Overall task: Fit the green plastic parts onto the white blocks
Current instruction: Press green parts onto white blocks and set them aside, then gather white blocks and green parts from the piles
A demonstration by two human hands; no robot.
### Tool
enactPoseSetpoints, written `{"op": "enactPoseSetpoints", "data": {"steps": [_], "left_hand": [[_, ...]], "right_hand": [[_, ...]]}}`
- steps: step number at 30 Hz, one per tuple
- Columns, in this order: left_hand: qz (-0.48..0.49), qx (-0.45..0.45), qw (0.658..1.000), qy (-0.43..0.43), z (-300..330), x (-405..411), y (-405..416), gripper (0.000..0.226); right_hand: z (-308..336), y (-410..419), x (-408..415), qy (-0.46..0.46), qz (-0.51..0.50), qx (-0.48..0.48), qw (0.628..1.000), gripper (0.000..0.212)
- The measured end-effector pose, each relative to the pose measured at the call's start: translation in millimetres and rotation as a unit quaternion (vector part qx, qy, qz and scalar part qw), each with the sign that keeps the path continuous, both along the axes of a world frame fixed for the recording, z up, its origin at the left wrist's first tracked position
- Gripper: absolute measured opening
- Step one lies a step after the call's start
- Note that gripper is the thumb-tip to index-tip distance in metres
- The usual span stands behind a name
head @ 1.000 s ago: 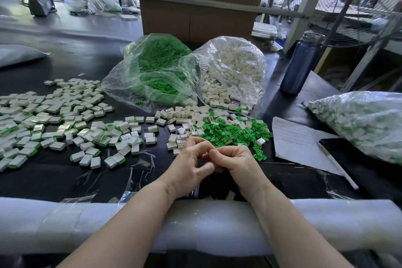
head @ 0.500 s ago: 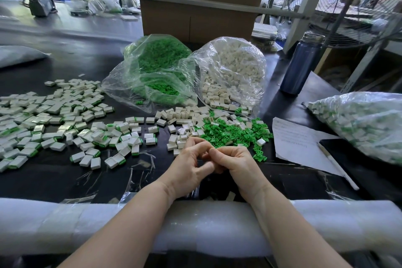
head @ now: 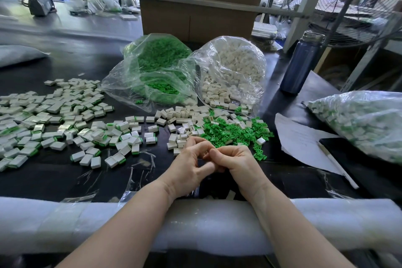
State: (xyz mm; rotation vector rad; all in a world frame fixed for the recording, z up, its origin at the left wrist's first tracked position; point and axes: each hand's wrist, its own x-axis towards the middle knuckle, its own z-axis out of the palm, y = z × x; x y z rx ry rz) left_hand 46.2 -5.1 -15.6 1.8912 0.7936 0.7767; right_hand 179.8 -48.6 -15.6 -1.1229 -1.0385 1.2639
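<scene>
My left hand (head: 188, 168) and my right hand (head: 238, 163) meet fingertip to fingertip just above the black table, near its front edge. Both have curled fingers pinching together; whatever small piece sits between them is hidden by the fingers. Just beyond the hands lies a loose heap of green plastic parts (head: 230, 132), with bare white blocks (head: 180, 115) to its left. Further left spreads a wide scatter of white blocks with green fitted (head: 54, 119).
Two open clear bags stand behind the heaps: green parts (head: 156, 67) and white blocks (head: 230, 72). A full bag (head: 365, 122), a paper sheet (head: 300, 139) with a pen (head: 339, 165) and a blue bottle (head: 302, 65) are at the right. White foam padding (head: 217, 224) covers the front edge.
</scene>
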Motion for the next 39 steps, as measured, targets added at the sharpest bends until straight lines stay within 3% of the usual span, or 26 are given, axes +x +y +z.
{"op": "enactPoseSetpoints", "data": {"steps": [5,9,10,19,27,32,35,39], "left_hand": [[0.015,-0.014,0.999,-0.044,-0.6,-0.7,1.4,0.021],[0.072,-0.006,0.997,-0.037,-3.3,-1.2,6.4,0.008],[0.08,-0.005,0.996,-0.032,-4.0,-1.1,7.3,0.008],[0.089,0.014,0.996,-0.008,-4.5,0.4,5.8,0.015],[0.143,0.016,0.989,-0.024,-4.8,-2.4,6.5,0.012],[0.293,-0.008,0.952,-0.086,-5.6,-11.5,12.7,0.018],[0.403,0.035,0.912,-0.065,-7.3,-18.3,20.7,0.018],[0.453,0.033,0.891,-0.015,-9.4,-21.8,26.3,0.024]], "right_hand": [[0.2,0.8,-3.5,-0.031,-0.02,0.021,0.999,0.03],[-0.3,1.9,-2.9,-0.024,-0.086,0.033,0.995,0.013],[0.1,1.7,-2.2,-0.041,-0.105,0.039,0.993,0.005],[-2.3,3.0,-2.3,-0.251,-0.143,0.081,0.954,0.02],[-3.2,3.6,-0.2,-0.233,-0.179,0.078,0.953,0.013],[-4.3,3.1,2.6,-0.242,-0.222,0.066,0.942,0.012],[-6.8,4.7,4.5,-0.276,-0.251,0.053,0.926,0.013],[-10.0,5.8,7.8,-0.313,-0.288,0.026,0.905,0.011]]}}
